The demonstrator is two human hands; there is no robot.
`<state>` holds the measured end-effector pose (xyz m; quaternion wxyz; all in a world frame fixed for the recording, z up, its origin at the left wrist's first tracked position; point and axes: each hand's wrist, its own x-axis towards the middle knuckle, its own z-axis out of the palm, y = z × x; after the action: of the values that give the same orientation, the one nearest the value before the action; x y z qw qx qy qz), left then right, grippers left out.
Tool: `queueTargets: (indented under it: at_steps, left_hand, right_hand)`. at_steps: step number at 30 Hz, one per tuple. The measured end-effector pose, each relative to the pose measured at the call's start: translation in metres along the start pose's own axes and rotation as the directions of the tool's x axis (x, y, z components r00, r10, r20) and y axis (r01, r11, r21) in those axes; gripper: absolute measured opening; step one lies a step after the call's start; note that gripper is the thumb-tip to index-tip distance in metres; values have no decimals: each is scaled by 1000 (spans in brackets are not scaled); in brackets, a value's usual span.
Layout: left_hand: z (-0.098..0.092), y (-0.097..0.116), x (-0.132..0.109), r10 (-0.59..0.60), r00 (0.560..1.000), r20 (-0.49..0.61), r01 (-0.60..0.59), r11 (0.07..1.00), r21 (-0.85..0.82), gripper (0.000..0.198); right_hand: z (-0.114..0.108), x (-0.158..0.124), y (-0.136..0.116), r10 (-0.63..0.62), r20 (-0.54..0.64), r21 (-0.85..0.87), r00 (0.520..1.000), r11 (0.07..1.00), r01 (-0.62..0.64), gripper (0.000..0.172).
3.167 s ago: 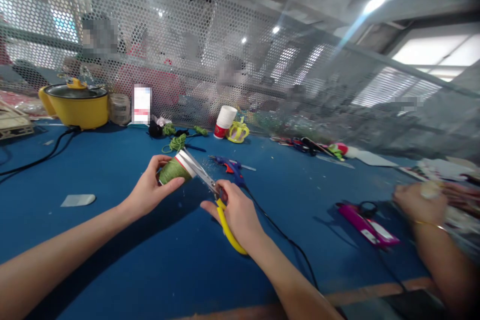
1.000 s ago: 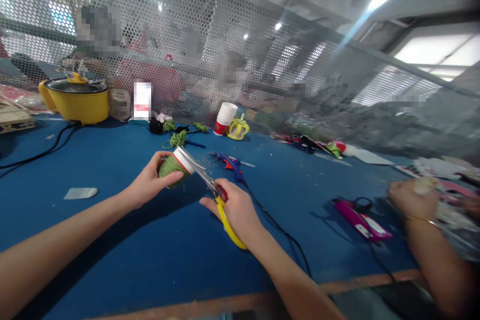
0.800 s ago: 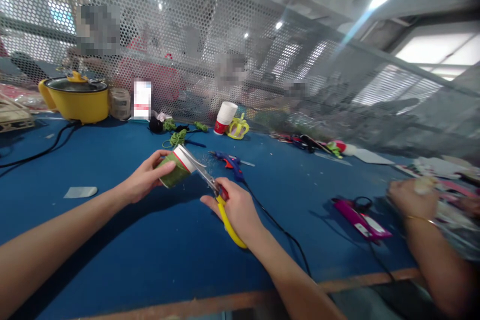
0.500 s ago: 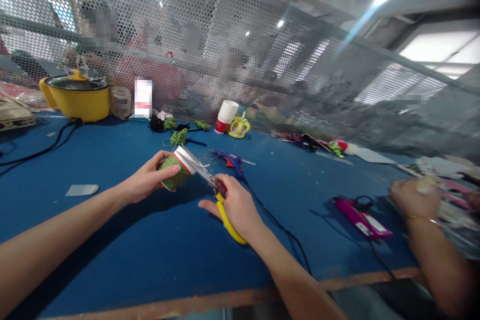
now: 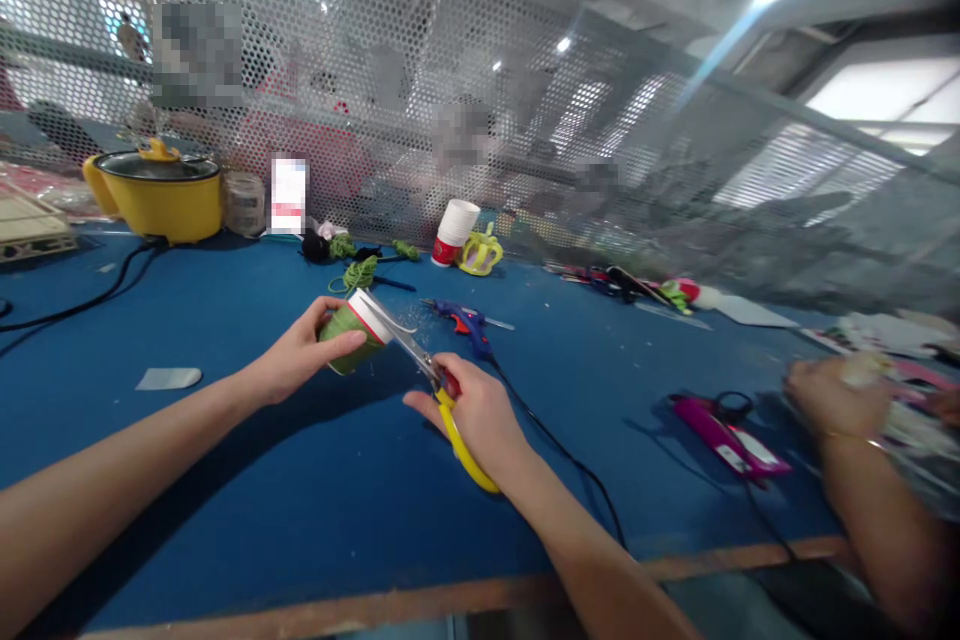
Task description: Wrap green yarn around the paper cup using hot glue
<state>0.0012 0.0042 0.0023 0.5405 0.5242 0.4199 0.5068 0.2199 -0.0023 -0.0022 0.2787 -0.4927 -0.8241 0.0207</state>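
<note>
My left hand (image 5: 296,362) grips a green-wrapped paper cup (image 5: 349,334) with a white and red rim, held tilted just above the blue table (image 5: 225,460). My right hand (image 5: 476,415) is closed round the yellow handles of a pair of scissors (image 5: 431,382). The metal blades reach up to the cup's rim and touch it. Small white scraps lie on the table under the cup.
A blue glue gun (image 5: 463,320) with a black cord lies behind my hands. Green cord (image 5: 358,272), a paper cup stack (image 5: 453,232), a yellow pot (image 5: 157,202) and a perforated screen (image 5: 450,120) stand further back. Another person's hand (image 5: 832,400) works at right, near a pink tool (image 5: 726,434).
The cup has been turned slightly in my left hand while the scissors stay at its rim. The view has shifted a little. The other person's hand keeps moving at right.
</note>
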Motion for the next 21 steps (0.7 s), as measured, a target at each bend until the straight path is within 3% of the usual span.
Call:
queueTargets:
  at_steps: [7, 12, 21]
  left_hand:
    - [-3, -2, 2, 61, 998, -28, -56, 989, 139, 46]
    - [1, -6, 1, 121, 993, 8, -119, 956, 268, 45]
    - [4, -8, 1, 128, 992, -23, -116, 952, 283, 49]
  right_hand:
    - [-1, 2, -1, 53, 57, -8, 997, 999, -53, 36]
    - [-1, 2, -2, 82, 79, 16, 994, 996, -84, 48]
    - [1, 1, -3, 77, 82, 24, 994, 997, -79, 36]
